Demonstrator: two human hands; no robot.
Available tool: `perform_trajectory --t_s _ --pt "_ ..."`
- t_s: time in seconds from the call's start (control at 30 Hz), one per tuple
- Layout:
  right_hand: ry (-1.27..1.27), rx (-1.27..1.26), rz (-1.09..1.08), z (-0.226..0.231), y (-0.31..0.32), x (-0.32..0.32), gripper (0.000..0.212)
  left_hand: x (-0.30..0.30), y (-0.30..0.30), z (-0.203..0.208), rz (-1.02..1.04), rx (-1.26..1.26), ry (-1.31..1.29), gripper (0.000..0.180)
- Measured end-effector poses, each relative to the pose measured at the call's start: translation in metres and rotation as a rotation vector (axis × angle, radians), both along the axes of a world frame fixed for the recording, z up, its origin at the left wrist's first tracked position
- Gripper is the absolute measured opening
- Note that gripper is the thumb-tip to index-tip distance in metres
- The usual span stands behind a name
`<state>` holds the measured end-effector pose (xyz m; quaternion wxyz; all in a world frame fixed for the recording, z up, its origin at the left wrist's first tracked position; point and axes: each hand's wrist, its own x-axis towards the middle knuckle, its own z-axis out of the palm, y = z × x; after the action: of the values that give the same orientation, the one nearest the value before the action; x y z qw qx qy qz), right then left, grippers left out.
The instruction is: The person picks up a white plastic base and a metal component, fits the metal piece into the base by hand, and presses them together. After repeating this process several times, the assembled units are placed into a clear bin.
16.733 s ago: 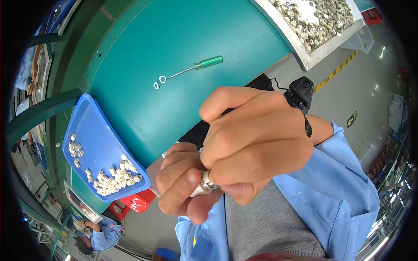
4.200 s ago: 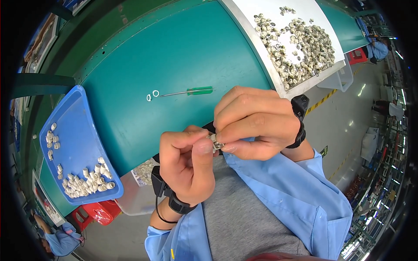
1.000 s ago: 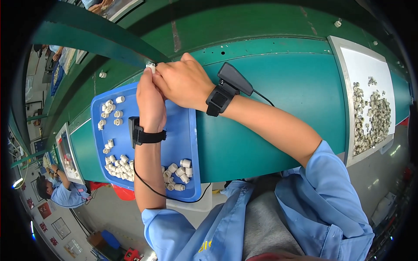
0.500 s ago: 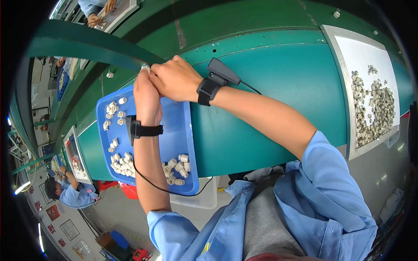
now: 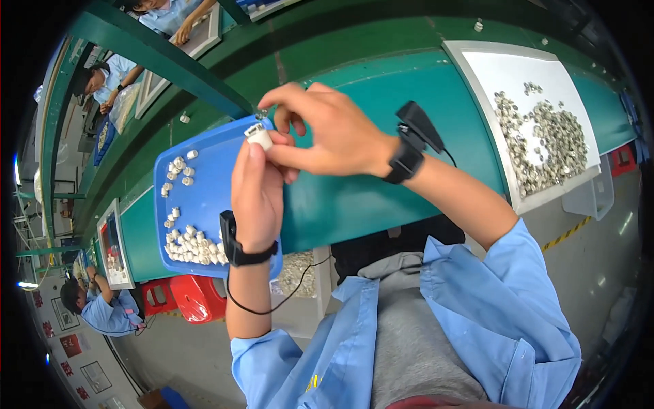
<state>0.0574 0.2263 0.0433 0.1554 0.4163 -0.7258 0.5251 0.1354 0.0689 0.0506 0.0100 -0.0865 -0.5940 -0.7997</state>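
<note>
My left hand (image 5: 257, 194) pinches a small white cylindrical plastic fitting (image 5: 259, 138) above the far right part of a blue tray (image 5: 225, 143). Dark slots or contacts show at the fitting's upper end. Close beside it is my right hand (image 5: 334, 129), its thumb touching the fitting's side and its index finger bent over the top. At that index fingertip sits a tiny shiny metal piece (image 5: 262, 114); how it is gripped is partly hidden. More white fittings (image 5: 194, 247) lie in the tray, heaped at its near end, with several (image 5: 178, 165) along its left side.
A white framed tray (image 5: 501, 146) with many small metal pieces (image 5: 555, 146) stands right on the green bench (image 5: 381, 184). A green metal post (image 5: 163, 61) slants across the far left. Red stools (image 5: 197, 300) are below. Co-workers (image 5: 112, 310) sit left and beyond.
Both hands have moved right and nearer to me, away from the tray's far edge. The white fitting shows more plainly now, and my right index finger has lifted over it.
</note>
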Motion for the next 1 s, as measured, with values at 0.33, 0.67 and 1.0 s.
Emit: perform_trajectory --t_s 0.33,0.67,1.0 --pt "0.523 -0.205 -0.042 0.027 0.082 0.096 0.038 0.104 0.090 0.025 -0.150 -0.001 0.115 0.050" --pt "0.583 -0.235 -0.134 0.022 0.124 0.140 0.032 0.147 0.139 0.022 -0.087 0.153 -0.016 0.049" --pt "0.010 -0.044 -0.111 -0.071 0.143 0.185 0.035 0.157 0.136 -0.075 -0.192 0.326 -0.282 0.039"
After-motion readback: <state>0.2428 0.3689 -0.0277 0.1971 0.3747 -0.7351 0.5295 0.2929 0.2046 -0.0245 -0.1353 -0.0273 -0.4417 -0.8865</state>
